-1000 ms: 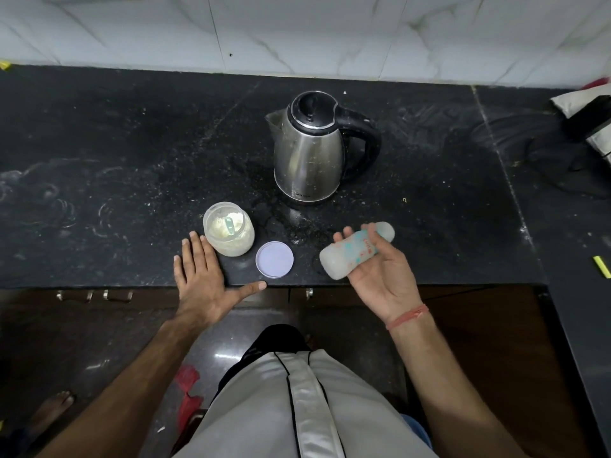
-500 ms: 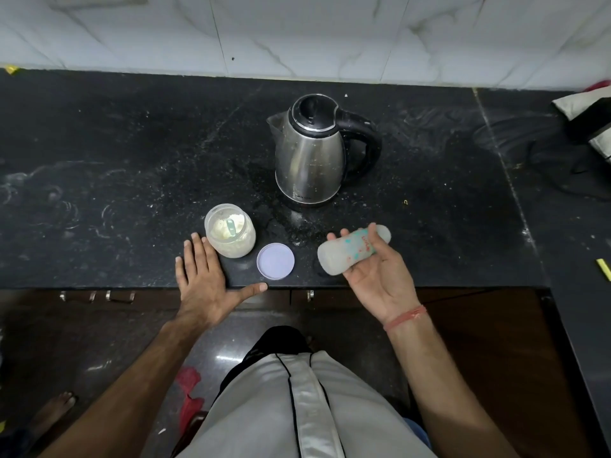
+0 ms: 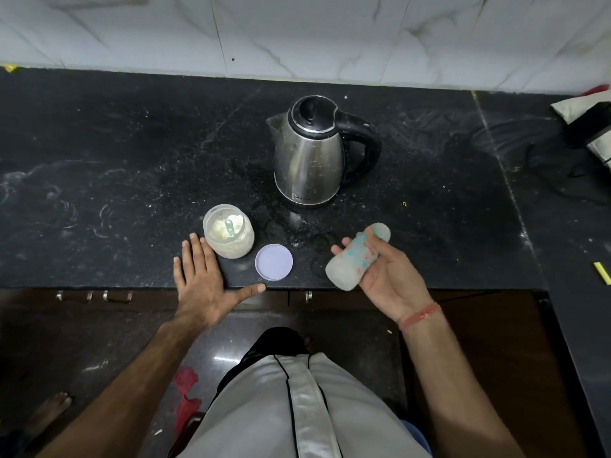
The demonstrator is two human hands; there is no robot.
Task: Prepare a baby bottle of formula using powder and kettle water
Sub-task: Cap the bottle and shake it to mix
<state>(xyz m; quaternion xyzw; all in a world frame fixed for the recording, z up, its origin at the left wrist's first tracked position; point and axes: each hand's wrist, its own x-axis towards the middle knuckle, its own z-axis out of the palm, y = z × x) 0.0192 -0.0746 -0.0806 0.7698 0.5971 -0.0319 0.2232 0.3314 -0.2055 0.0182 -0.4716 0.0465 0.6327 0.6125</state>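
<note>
A steel kettle [image 3: 309,160] with a black lid and handle stands on the black counter [image 3: 115,160]. In front of it, to the left, is an open jar of pale powder [image 3: 228,235] with a small scoop inside; its round lid [image 3: 273,262] lies flat beside it. My left hand [image 3: 203,282] rests flat on the counter edge, fingers spread, just left of the jar. My right hand [image 3: 385,276] holds a capped, frosted baby bottle [image 3: 355,259] tilted on its side above the counter edge.
A white marble-tiled wall [image 3: 297,34] backs the counter. At the far right lie a dark cable [image 3: 545,160] and a black and white object [image 3: 588,123]. A yellow piece [image 3: 601,272] sits on the right counter section. Drawer handles [image 3: 92,295] show below the edge.
The bottle has tilted in my right hand, its base swinging lower and nearer to me. My left hand has stayed flat on the counter.
</note>
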